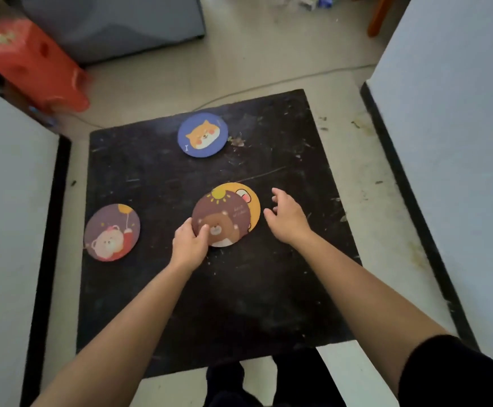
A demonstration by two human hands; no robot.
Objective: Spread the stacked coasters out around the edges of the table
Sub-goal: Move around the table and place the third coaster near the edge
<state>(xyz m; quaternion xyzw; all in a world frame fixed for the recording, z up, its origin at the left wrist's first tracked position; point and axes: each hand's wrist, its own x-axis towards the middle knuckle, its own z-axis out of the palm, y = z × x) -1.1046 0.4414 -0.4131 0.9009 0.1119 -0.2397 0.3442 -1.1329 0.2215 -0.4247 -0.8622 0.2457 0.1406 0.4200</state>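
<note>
A black square table carries round cartoon coasters. In the middle, a brown bear coaster lies partly over a yellow coaster. My left hand pinches the brown bear coaster at its left edge, thumb on top. My right hand hovers just right of the yellow coaster, fingers spread, holding nothing. A blue coaster with an orange dog lies near the far edge. A purple coaster with a white bear and balloon lies at the left edge.
A red plastic stool stands on the floor at the far left. White walls with dark skirting flank both sides. A grey cabinet is at the back. A thin cable runs on the floor behind the table.
</note>
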